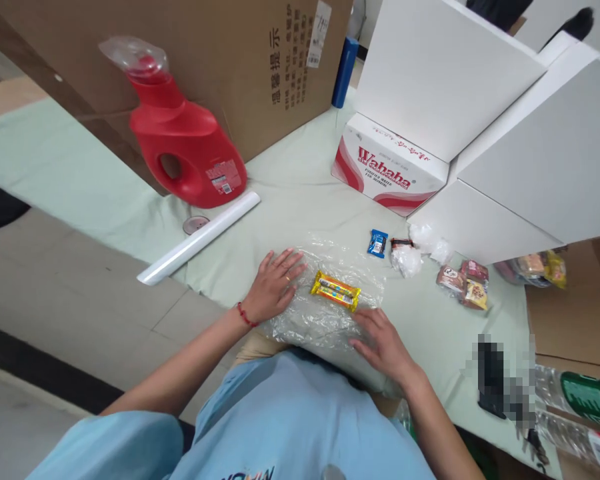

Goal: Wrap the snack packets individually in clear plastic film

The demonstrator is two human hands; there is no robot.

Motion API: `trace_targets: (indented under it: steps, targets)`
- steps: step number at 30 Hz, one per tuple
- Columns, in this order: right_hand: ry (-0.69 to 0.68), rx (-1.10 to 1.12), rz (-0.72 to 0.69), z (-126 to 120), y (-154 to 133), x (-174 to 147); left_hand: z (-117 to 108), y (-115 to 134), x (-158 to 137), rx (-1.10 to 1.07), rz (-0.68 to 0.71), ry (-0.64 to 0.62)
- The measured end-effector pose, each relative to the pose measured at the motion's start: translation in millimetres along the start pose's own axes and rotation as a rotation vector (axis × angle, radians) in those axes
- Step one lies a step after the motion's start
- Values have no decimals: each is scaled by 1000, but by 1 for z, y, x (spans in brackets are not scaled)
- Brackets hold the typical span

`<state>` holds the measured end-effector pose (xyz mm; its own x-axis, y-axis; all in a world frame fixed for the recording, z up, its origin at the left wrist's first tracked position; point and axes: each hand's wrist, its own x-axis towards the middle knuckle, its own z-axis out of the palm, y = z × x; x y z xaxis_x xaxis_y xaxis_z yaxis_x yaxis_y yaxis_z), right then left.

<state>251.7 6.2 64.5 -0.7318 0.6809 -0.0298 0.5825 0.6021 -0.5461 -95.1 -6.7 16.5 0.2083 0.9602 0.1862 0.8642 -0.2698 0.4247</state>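
Observation:
A sheet of clear plastic film [305, 327] lies crinkled on the table in front of me. On its middle rests a yellow and orange snack packet [336, 291]. My left hand [276, 283] lies flat on the film's left part, fingers spread, with a red string bracelet at the wrist. To the packet's lower right, my right hand [384, 343] is at the film's right edge, its fingers loosely stretched and holding nothing. Its fingertips come close to the packet's right end; whether they touch it I cannot tell.
Small packets, among them a blue one [378, 244] and a brown one [451, 280], lie to the right. Behind stand a Wahaha carton [387, 167], white panels [445, 73] and a red detergent jug [195, 147]. A white roll [200, 238] lies left; plastic bottles [580, 393] lie right.

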Motion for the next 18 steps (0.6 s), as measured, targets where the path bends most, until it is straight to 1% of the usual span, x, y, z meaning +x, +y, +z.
trace_targets:
  steps: [2, 4, 5, 7, 9, 12, 15, 18]
  targets:
    - [-28, 25, -9, 12, 4, -29, -10, -3, -16, -68, 145, -100]
    - [11, 28, 25, 26, 6, -47, -16, -6, -33, -119, 259, -192]
    - [48, 31, 44, 32, 7, -51, -18, -8, -41, -128, 288, -220]
    - [123, 55, 67, 38, 8, -50, -18, -11, -52, -129, 300, -244]
    - [147, 106, 77, 35, 8, -42, -16, -15, -55, -143, 272, -240]
    - [128, 184, 116, 16, 10, -21, -17, -20, -40, -232, 188, -207]
    - [150, 190, 180, -10, 16, 4, -20, -26, -7, -326, 80, -148]
    - [202, 156, 226, -32, 20, 26, -22, -28, 31, -322, 10, -117]
